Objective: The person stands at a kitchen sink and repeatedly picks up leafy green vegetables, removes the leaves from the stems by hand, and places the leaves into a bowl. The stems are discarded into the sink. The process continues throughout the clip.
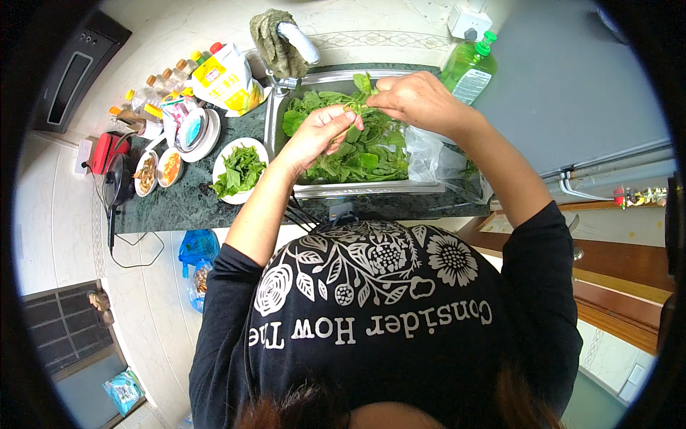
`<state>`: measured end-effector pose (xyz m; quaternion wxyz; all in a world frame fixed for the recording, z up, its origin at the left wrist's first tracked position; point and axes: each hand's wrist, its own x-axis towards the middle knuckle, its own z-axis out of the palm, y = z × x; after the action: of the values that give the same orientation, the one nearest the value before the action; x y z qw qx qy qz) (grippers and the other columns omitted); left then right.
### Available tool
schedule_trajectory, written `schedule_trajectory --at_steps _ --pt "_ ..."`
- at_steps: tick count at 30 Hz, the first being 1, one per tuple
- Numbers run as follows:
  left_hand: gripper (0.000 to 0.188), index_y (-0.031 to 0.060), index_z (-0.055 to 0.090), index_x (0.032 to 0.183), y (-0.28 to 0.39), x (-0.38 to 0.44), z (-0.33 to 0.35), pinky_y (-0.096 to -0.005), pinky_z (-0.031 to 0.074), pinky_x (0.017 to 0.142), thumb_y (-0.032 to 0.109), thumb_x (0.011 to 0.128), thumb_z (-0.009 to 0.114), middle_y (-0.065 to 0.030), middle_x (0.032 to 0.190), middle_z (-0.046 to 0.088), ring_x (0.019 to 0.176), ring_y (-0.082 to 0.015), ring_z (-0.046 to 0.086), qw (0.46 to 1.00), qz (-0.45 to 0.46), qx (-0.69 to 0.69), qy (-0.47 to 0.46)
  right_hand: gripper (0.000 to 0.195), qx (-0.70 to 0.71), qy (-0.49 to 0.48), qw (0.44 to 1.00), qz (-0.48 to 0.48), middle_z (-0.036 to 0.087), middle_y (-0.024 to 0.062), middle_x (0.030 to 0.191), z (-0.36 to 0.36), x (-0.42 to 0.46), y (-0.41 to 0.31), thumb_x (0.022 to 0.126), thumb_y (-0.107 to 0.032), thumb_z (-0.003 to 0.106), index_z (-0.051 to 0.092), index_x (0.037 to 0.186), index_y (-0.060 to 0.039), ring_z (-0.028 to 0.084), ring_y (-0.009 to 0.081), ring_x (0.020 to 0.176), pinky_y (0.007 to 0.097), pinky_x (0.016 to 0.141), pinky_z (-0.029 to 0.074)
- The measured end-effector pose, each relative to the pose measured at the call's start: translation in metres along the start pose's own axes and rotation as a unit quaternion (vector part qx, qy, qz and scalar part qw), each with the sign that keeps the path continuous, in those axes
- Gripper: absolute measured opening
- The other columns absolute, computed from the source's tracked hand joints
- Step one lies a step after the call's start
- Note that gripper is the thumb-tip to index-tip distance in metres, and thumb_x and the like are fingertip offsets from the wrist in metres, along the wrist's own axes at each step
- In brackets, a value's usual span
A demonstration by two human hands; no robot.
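My left hand (321,131) pinches the thin stem of a leafy green sprig (363,83) above the sink. Close beside it, the fingers of my right hand (410,102) grip the same sprig near its leaves. Under both hands, a heap of leafy greens (370,161) fills much of the stainless steel sink (316,190). A clear plastic bag (434,155) lies at the sink's right side, below my right forearm. On the counter left of the sink, a white plate (261,147) holds picked green leaves (238,170).
A cloth (273,43) hangs over the faucet behind the sink. A green pump bottle (471,67) stands at the back right. Left on the dark green counter (182,206) are two bowls of food, stacked dishes (206,142), a yellow-white packet (228,80), several bottles and a black pan (115,179).
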<state>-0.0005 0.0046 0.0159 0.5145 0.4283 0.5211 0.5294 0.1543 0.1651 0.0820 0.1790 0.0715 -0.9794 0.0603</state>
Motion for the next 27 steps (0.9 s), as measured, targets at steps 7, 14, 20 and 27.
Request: schedule_trajectory --at_steps 7,14,20,27 --pt "0.030 0.0083 0.063 0.096 0.003 -0.005 -0.003 -0.0197 0.022 0.043 0.034 0.095 0.047 0.0104 0.053 0.034 0.046 -0.0019 0.027 0.997 0.021 0.078 0.015 0.009 0.044 -0.011 0.999 0.030 0.053 0.0061 0.068 0.004 0.006 -0.005 0.066 -0.014 0.059 0.061 0.072 -0.0072 0.056 0.0263 0.062 0.0383 0.052 0.044" --pt "0.029 0.0091 0.065 0.099 -0.007 -0.005 0.002 -0.0189 0.020 0.043 0.032 0.095 0.047 0.0114 0.052 0.033 0.046 -0.0013 0.026 0.996 0.024 0.084 0.037 0.009 0.009 0.060 0.998 0.010 0.053 0.0052 0.069 0.031 -0.013 -0.009 0.065 -0.012 0.060 0.062 0.073 -0.0076 0.056 0.0253 0.060 0.0362 0.048 0.042" --pt "0.028 0.0087 0.063 0.097 -0.007 -0.004 0.007 -0.0189 0.021 0.043 0.031 0.095 0.047 0.0101 0.054 0.035 0.047 -0.0013 0.029 0.997 0.036 0.046 0.043 0.014 0.154 0.092 0.972 0.153 0.055 0.0061 0.071 0.032 -0.017 -0.012 0.067 -0.013 0.064 0.065 0.079 -0.0058 0.055 0.0233 0.058 0.0305 0.051 0.044" --pt "0.026 0.0095 0.058 0.091 -0.004 -0.002 0.012 -0.0185 0.026 0.043 0.032 0.096 0.045 0.0086 0.057 0.037 0.047 -0.0019 0.030 0.989 0.091 0.104 0.047 0.018 0.129 0.111 0.976 0.139 0.055 0.0055 0.071 0.025 -0.014 -0.021 0.069 -0.022 0.065 0.067 0.082 -0.0090 0.055 0.0247 0.056 0.0332 0.051 0.043"
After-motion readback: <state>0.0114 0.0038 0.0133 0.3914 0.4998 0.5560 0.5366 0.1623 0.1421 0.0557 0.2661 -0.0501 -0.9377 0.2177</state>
